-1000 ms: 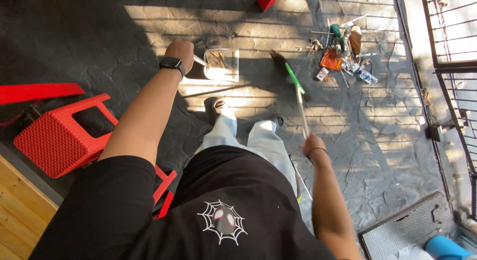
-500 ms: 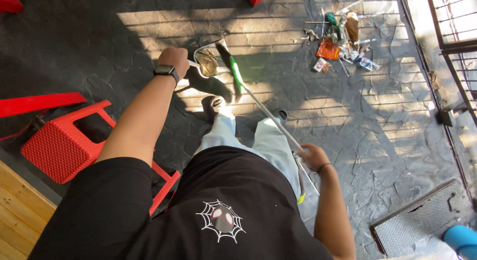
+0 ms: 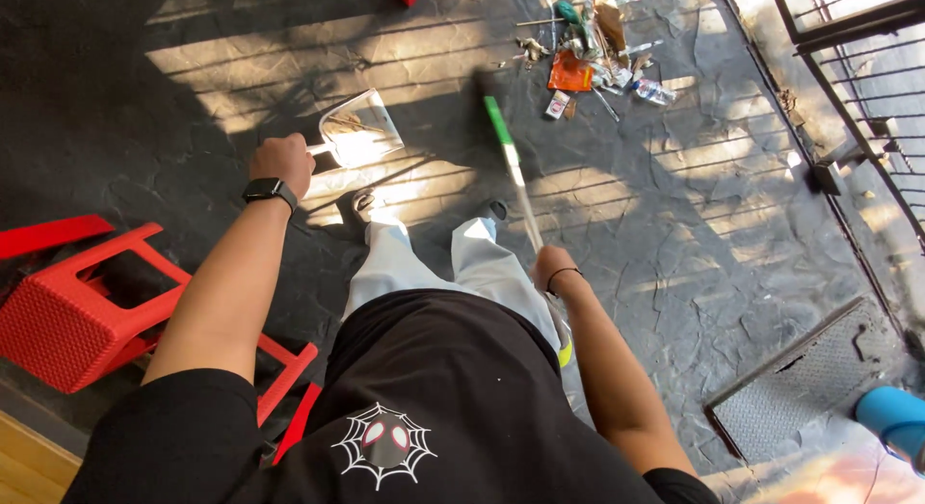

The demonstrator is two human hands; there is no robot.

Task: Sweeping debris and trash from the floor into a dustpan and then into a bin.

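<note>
From the head camera: the left hand (image 3: pixel 281 163) is closed around the handle of a dustpan (image 3: pixel 359 130), held level so its scraps stay in. The right hand (image 3: pixel 554 268) grips a broom (image 3: pixel 511 167), angled toward the litter pile (image 3: pixel 593 41) at the floor's (image 3: pixel 674 225) far edge.

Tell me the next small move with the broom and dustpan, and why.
Probably swing the green-and-white broom handle in the right hand toward the scattered litter pile: it lies apart from the metal dustpan that the left hand holds over the dark stone floor.
</note>
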